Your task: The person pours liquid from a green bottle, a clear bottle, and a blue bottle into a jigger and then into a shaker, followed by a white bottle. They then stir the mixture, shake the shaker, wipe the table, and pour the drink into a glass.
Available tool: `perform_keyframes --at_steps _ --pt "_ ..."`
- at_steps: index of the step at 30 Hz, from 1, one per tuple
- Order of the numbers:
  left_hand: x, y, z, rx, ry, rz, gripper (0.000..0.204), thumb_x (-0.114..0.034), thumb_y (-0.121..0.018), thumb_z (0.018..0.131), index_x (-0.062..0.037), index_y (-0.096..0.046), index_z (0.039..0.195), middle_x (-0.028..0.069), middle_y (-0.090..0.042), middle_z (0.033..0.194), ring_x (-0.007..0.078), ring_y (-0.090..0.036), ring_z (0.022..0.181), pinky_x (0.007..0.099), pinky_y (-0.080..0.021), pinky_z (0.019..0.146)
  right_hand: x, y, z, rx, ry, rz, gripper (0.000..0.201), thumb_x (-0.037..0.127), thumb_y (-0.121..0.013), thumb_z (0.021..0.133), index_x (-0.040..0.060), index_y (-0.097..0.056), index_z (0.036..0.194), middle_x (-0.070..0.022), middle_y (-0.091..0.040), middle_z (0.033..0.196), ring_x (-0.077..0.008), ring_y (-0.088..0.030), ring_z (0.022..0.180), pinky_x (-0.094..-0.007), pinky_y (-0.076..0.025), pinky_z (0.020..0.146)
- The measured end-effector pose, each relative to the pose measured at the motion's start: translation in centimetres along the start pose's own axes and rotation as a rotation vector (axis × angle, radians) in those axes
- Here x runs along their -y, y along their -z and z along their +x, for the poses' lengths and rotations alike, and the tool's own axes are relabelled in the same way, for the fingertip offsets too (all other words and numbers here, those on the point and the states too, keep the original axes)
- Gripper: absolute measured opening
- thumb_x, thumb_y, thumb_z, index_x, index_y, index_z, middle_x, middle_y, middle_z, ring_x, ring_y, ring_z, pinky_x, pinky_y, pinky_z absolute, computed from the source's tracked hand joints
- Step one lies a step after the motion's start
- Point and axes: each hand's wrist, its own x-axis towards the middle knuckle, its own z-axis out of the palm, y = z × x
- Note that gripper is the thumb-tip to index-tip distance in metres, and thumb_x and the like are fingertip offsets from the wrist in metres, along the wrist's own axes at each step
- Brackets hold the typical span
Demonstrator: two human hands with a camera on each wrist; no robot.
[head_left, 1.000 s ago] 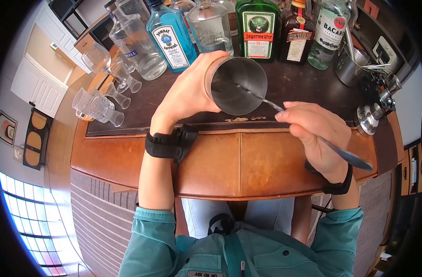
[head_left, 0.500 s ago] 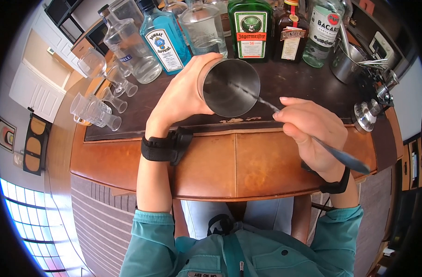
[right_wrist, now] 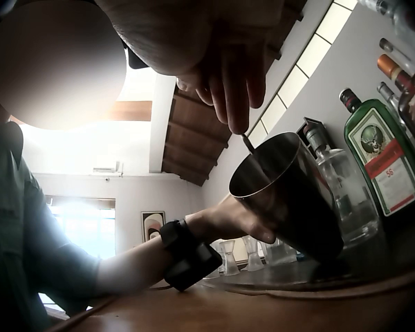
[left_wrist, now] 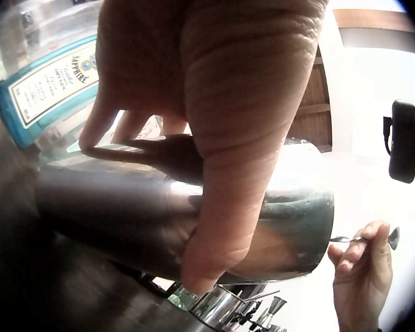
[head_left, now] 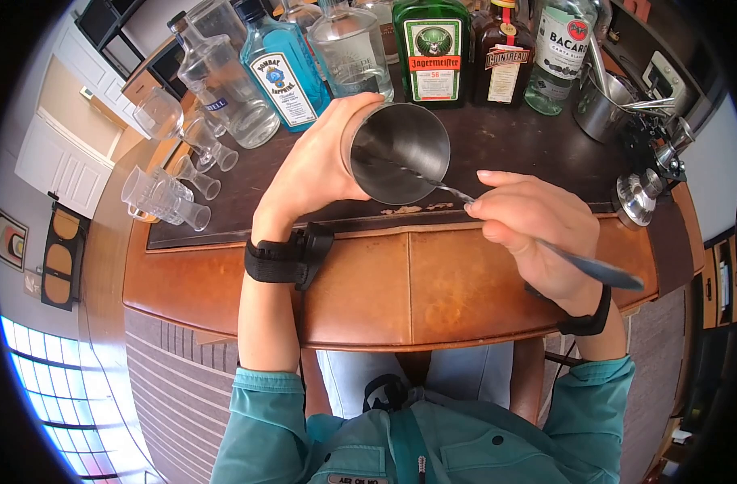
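I find the metal tin [head_left: 392, 137] over the surface [head_left: 352, 286]; whether its base touches, I cannot tell. The left hand [head_left: 313, 165] has its fingers curled round the wall, which I judge the proper hold: stiff, fairly light, possibly slippery. The right hand [head_left: 550, 234] pinches the rigid spoon [head_left: 598, 272] by its twisted shaft, one end inside the tin. The surface shows a scuffed dark top and tan front edge; beyond, a striped rug [head_left: 179, 383] and bright window [head_left: 50, 395].

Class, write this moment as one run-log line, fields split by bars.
left hand: grips metal cup | right hand: holds twisted-stem stirrer, one end inside cup | green bottle: stands beyond cup
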Motion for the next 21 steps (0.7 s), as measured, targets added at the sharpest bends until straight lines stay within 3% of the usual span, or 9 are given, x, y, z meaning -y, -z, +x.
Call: perform_keyframes --at_steps 8,10,21 --pt "-0.12 0.18 0.00 0.057 0.045 -0.009 0.081 -0.016 -0.080 0.050 -0.0050 -0.043 0.121 0.0115 -0.047 0.119 0.0272 -0.047 0.111 0.0347 -0.037 0.095 0.15 -0.27 0.10 -0.033 0.023 -0.057 0.023 0.007 -0.071 0.066 0.0022 -0.056 0.083 -0.0077 -0.058 0.073 -0.0247 -0.059 0.066 -0.0341 -0.053 0.071" --pt "-0.09 0.00 0.02 0.005 -0.004 0.005 0.079 -0.009 -0.079 0.048 -0.0079 -0.043 0.119 0.0117 -0.051 0.112 0.0295 -0.049 0.105 0.0364 -0.041 0.090 0.08 -0.23 0.00 -0.041 0.017 -0.038 0.023 0.007 -0.071 0.067 0.0025 -0.056 0.083 -0.0080 -0.059 0.073 -0.0252 -0.060 0.067 -0.0340 -0.053 0.071" --pt "-0.09 0.10 -0.03 0.019 0.015 -0.008 0.080 -0.008 -0.079 0.049 -0.0074 -0.043 0.120 0.0116 -0.049 0.115 0.0298 -0.048 0.107 0.0362 -0.040 0.091 -0.15 -0.12 -0.08 -0.027 -0.052 0.018 0.019 0.007 -0.069 0.069 0.0029 -0.057 0.084 -0.0082 -0.059 0.073 -0.0247 -0.060 0.067 -0.0337 -0.052 0.075"
